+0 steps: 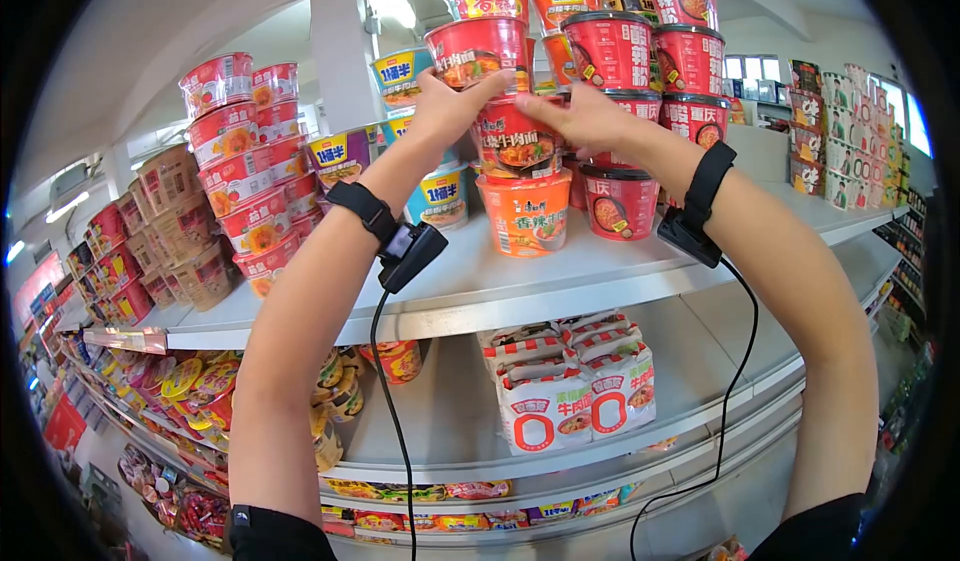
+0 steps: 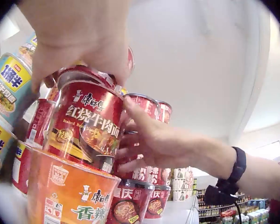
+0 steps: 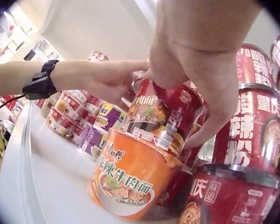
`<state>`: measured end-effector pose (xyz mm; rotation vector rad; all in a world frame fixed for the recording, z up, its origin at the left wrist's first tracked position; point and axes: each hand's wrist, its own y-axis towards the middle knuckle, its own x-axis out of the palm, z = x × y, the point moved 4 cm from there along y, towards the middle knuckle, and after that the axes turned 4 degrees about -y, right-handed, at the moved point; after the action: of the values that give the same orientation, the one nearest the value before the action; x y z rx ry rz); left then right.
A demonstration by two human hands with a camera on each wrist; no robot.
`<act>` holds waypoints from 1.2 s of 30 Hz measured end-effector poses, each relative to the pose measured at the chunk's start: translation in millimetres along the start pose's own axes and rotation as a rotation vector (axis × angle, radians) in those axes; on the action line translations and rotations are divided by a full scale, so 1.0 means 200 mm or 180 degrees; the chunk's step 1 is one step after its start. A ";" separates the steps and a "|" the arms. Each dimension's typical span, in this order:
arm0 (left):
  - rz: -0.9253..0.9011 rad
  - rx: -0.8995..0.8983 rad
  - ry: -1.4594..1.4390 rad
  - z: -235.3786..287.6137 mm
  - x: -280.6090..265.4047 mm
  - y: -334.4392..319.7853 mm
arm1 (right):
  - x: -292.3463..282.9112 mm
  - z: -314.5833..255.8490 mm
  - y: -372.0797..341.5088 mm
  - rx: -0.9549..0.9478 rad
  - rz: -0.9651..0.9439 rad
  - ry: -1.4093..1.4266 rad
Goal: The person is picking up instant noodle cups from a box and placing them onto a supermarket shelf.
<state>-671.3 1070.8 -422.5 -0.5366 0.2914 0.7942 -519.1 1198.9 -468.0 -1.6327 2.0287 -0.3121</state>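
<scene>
A red instant noodle cup (image 1: 516, 143) with a beef noodle label stands on top of an orange instant noodle cup (image 1: 525, 216) at the shelf's front. My left hand (image 1: 455, 111) holds the red cup near its rim from the left; in the left wrist view this hand covers part of the cup's top. From the other side, my right hand (image 1: 585, 119) grips the same cup, thumb by the upper edge and fingers round its side in the right wrist view. Another red noodle cup (image 1: 482, 49) shows just above my hands, its lower part partly hidden by them.
Red noodle cups with black lids (image 1: 610, 51) are stacked close on the right. Blue cups (image 1: 437, 196) stand on the left, beyond them a tall stack of pink-and-red cups (image 1: 250, 181). White noodle packs (image 1: 575, 386) sit on the shelf below. Cables hang from both wrist cameras.
</scene>
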 end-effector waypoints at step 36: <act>-0.1489 0.0478 0.0116 -0.27 0.05 -0.15 | -0.02 -0.10 -0.03 -0.0434 0.0482 0.0176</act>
<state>-644.1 1029.1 -461.2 -0.4538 0.2437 0.3068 -524.8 1198.7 -446.7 -1.5526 2.2442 -0.1694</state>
